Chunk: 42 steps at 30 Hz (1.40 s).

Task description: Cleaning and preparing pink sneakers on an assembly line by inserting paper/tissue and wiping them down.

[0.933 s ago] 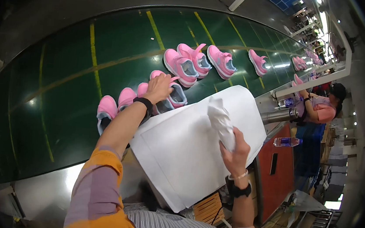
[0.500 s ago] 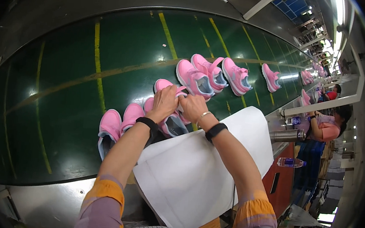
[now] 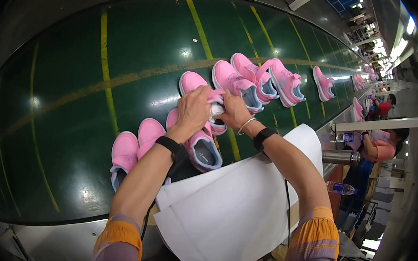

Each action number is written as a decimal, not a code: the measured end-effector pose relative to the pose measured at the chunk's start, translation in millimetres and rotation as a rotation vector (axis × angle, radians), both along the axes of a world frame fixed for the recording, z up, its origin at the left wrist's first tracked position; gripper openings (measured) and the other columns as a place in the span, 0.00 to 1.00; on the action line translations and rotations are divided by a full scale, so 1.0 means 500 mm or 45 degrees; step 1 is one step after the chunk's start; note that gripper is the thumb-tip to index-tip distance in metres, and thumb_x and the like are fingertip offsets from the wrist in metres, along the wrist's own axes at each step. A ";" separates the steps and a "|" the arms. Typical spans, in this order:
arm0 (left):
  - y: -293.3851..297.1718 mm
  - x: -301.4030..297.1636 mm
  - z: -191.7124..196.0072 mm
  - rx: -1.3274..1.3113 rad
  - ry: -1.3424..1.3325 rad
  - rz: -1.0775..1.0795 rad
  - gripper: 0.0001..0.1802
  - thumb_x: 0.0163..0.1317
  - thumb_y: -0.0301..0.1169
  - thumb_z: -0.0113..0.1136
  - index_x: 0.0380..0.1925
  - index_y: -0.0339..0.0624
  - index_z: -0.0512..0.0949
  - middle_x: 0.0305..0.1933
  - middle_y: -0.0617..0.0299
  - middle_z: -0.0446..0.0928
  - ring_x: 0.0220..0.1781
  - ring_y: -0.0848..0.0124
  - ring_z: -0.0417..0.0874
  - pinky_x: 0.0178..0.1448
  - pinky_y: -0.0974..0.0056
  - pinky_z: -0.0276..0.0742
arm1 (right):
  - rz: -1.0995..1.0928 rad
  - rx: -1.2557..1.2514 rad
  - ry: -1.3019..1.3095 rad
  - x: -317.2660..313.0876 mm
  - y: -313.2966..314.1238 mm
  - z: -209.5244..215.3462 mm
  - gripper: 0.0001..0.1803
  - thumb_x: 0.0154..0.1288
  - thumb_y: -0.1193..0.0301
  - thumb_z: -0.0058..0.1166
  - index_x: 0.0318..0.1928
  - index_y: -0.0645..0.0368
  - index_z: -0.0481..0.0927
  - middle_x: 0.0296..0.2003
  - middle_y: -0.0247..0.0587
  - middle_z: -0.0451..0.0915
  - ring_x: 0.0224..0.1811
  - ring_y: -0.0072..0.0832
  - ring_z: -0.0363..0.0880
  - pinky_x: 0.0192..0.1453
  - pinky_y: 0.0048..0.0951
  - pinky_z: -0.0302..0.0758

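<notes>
Both my hands are at one pink sneaker (image 3: 192, 82) on the green conveyor belt (image 3: 73, 132). My left hand (image 3: 194, 110) is closed at its strap (image 3: 216, 96), which stands lifted from the upper. With fingers bent at the opening, my right hand (image 3: 236, 111) grips the same shoe from the other side. Between the hands, white material (image 3: 216, 110) shows in the opening; I cannot tell whether it is stuffing or part of the shoe. Nearer me, another pink sneaker (image 3: 205, 153) with a grey insole sits partly under my left wrist.
Two pink sneakers (image 3: 125, 152) (image 3: 150, 134) stand left of my forearm. Several more, including a lone one (image 3: 323, 84), line the belt to the right. A white sheet (image 3: 232, 203) covers the near edge. A steel flask (image 3: 341, 157), a plastic bottle (image 3: 342, 188) and a co-worker (image 3: 381, 144) are at right.
My hands have moved slightly apart, and white material now shows in the shoe's opening between them. The view has shifted a little, with the right-hand shoes appearing farther up and right.
</notes>
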<state>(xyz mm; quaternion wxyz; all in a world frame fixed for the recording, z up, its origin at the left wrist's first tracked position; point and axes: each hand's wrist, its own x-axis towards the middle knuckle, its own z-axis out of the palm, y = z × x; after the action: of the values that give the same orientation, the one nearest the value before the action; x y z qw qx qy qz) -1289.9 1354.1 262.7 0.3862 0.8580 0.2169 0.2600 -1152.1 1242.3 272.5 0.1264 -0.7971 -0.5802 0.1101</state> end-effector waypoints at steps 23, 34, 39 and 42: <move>-0.315 -0.179 0.355 -0.141 0.218 -1.396 0.26 0.53 0.25 0.71 0.51 0.41 0.70 0.50 0.49 0.73 0.48 0.50 0.80 0.51 0.52 0.77 | -0.797 0.047 0.044 -0.271 -0.705 0.335 0.28 0.50 0.55 0.74 0.42 0.60 0.77 0.38 0.46 0.74 0.41 0.44 0.75 0.48 0.40 0.75; -0.443 -0.162 0.313 0.222 0.410 -1.364 0.40 0.58 0.16 0.46 0.72 0.54 0.64 0.38 0.45 0.75 0.39 0.48 0.80 0.46 0.50 0.76 | -0.076 0.462 -0.442 -0.370 -0.651 0.349 0.06 0.57 0.74 0.59 0.37 0.60 0.81 0.35 0.41 0.83 0.41 0.37 0.84 0.45 0.35 0.80; -0.453 -0.155 0.340 -0.088 0.459 -1.138 0.17 0.61 0.30 0.55 0.49 0.40 0.83 0.31 0.48 0.81 0.35 0.50 0.83 0.43 0.54 0.79 | -1.095 0.615 -0.781 -0.258 -0.735 0.385 0.08 0.59 0.75 0.53 0.37 0.54 0.84 0.31 0.42 0.82 0.35 0.39 0.81 0.37 0.38 0.76; -0.476 -0.151 0.338 -0.237 0.706 -0.862 0.23 0.59 0.43 0.60 0.43 0.34 0.84 0.36 0.39 0.83 0.44 0.46 0.84 0.51 0.51 0.78 | -0.450 0.734 -0.654 -0.260 -0.715 0.354 0.06 0.59 0.73 0.56 0.37 0.56 0.84 0.34 0.40 0.84 0.38 0.36 0.82 0.43 0.37 0.79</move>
<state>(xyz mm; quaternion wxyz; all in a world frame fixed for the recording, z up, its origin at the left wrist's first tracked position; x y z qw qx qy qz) -1365.6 1116.3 431.8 0.4524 0.8795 0.0416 -0.1418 -1282.1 884.6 449.6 0.2123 -0.8178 -0.4543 -0.2824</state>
